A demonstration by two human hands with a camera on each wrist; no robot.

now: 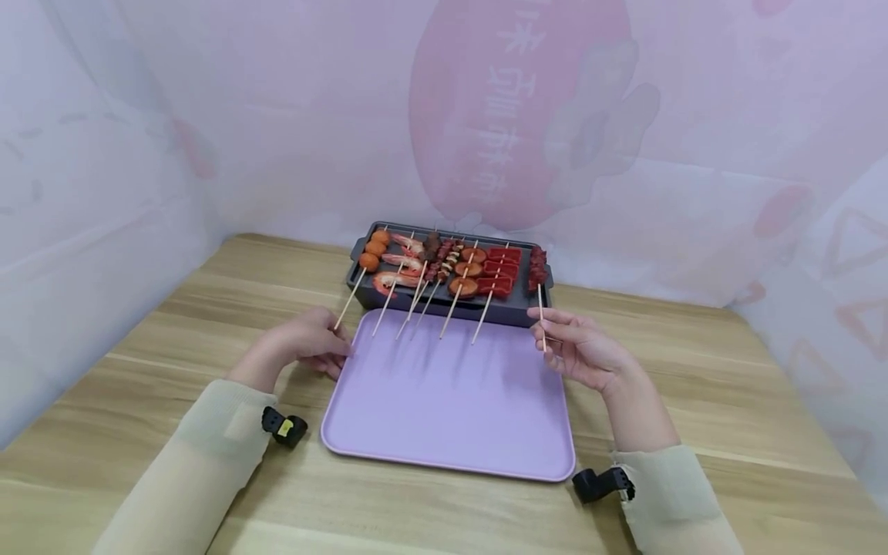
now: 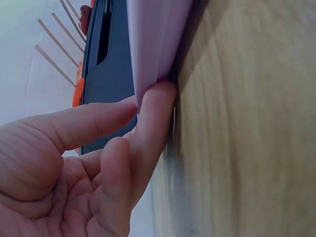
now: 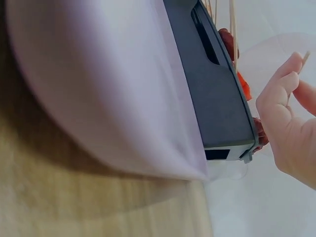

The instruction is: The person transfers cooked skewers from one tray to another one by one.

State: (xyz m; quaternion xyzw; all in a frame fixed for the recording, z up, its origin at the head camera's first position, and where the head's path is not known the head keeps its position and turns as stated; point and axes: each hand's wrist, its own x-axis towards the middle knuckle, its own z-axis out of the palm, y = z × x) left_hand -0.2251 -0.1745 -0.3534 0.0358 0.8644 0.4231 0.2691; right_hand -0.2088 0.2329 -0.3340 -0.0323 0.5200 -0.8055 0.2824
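A flat lilac tray (image 1: pixel 451 420) lies on the table in front of a dark grill (image 1: pixel 509 311). My left hand (image 1: pixel 315 343) pinches the tray's left rim; in the left wrist view the thumb is on one side of the rim and a finger under it. My right hand (image 1: pixel 583 348) pinches the wooden stick of a dark red meat skewer (image 1: pixel 537 270), over the tray's right edge. The meat end overlaps the grill's right end in the head view. In the right wrist view, the stick's tip pokes out between the fingers (image 3: pixel 292 64).
Across the grill lie skewers of orange balls (image 1: pixel 375 248), shrimp (image 1: pixel 397 281), meat pieces, round brown slices (image 1: pixel 463 287) and red folded pieces (image 1: pixel 496 287). Their sticks reach out over the tray's far edge. A printed white cloth (image 1: pixel 312 154) hangs behind the wooden table (image 1: pixel 243 308).
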